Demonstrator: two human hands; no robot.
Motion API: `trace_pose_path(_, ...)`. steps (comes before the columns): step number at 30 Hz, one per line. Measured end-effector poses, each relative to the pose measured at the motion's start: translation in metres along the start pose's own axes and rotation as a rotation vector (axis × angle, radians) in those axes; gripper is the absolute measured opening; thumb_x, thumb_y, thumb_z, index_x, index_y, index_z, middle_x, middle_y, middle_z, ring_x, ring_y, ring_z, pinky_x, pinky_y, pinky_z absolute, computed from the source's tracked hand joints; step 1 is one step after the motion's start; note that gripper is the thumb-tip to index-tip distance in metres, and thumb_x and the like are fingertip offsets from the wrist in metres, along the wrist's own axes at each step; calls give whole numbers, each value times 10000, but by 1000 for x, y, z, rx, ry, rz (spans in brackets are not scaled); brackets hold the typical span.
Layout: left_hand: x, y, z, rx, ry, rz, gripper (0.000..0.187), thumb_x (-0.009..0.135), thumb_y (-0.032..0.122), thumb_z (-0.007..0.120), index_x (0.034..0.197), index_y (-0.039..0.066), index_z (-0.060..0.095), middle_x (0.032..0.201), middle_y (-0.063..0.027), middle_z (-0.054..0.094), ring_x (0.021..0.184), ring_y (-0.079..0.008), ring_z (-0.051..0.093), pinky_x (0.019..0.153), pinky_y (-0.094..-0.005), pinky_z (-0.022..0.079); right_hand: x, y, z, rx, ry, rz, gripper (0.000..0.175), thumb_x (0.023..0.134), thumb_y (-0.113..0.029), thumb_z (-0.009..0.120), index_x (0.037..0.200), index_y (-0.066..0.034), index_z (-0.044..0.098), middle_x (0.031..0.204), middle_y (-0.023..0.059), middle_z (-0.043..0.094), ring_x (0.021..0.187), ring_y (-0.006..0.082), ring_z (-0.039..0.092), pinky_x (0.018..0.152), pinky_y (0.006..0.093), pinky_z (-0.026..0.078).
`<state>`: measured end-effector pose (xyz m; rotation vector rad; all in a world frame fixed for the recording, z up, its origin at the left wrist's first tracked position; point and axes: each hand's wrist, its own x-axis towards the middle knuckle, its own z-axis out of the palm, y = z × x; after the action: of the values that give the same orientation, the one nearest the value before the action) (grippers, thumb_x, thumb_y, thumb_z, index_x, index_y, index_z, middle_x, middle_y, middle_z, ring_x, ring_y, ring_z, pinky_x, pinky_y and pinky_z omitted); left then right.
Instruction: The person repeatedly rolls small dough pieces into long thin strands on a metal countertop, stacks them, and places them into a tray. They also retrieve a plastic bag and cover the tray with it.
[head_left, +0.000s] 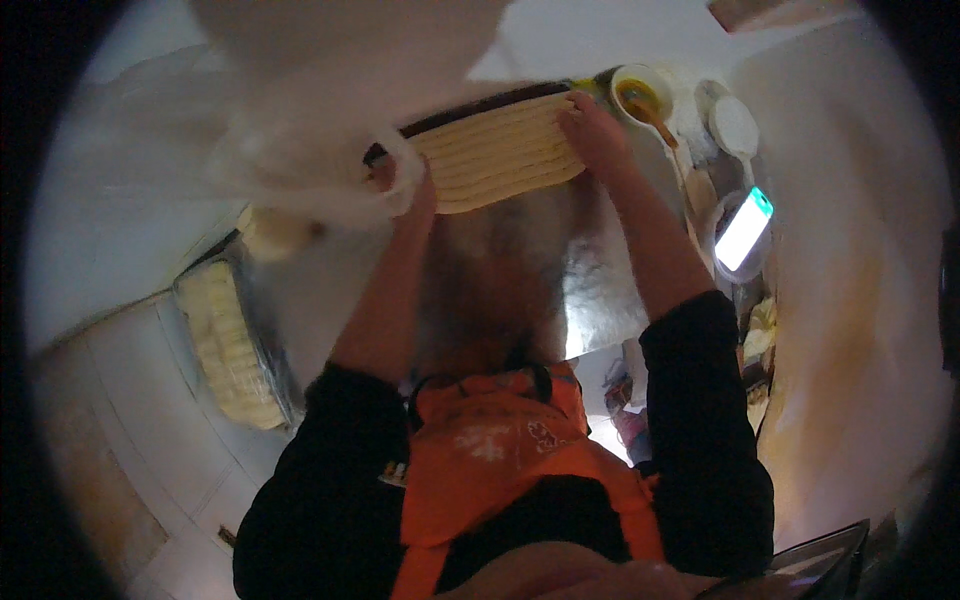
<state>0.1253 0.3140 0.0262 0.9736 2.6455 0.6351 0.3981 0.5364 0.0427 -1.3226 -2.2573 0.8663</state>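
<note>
A dark tray (487, 107) filled with long pale strips, apparently dough (499, 150), lies across the far part of a metal worktop (607, 292). My right hand (596, 135) grips its right end, fingers over the rim corner. At the left end is my left hand (401, 180), partly hidden by a translucent plastic bag or film (315, 165) bunched around the wrist; its fingers are mostly covered, so its hold cannot be made out. The film spreads out to the left, blurred. A pale lump, perhaps dough (274, 232), sits below the film.
On the left stands another tray of pale pieces under clear plastic (229, 345). Along the right are a bowl of yellow-brown liquid (641, 94) with a brush or spoon handle, a white round container (733, 126), and a lit phone (744, 229) on a tub.
</note>
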Motion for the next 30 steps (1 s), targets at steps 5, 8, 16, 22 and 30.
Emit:
trace_pose_path(5,-5,16,3,-120,210,227,498,1038,400,723,1364,30,653,1423,-213,649,1288,-423,631,1105,-521,508,-26,-19,2,83,99,-87,428,1033,-303,686,1439,-168,661,1353,181,735,1112,417,744,960,508,607)
trace_pose_path(8,-25,24,-13,190,326,580,407,1073,321,689,1351,23,684,1392,-203,671,1277,-401,640,1120,-512,502,-80,-44,-4,127,30,-130,456,960,-246,740,1400,-138,684,1335,186,731,1154,415,721,1000,508,602)
trace_pose_path(16,-247,199,-35,-147,-39,1085,319,1085,147,670,1383,34,681,1331,-170,692,1245,-346,659,1073,-447,529,-394,66,-123,706,717,229,347,1012,-226,785,1323,-76,750,1143,146,781,952,204,760,776,356,621)
trace_pose_path(22,-511,360,35,-493,-619,1193,317,1054,85,700,1370,65,703,1324,-132,715,1235,-313,669,1081,-411,517,-714,173,-282,671,1068,762,360,1041,-249,776,1344,-59,742,898,18,743,709,62,588,595,264,482)
trace_pose_path(30,-717,457,199,-625,-864,1193,331,1043,207,735,1353,92,718,1311,-159,745,1188,-316,708,1055,-397,527,-944,248,-378,529,1455,868,319,1061,-247,752,1288,-23,748,783,-25,658,633,55,549,541,250,446)
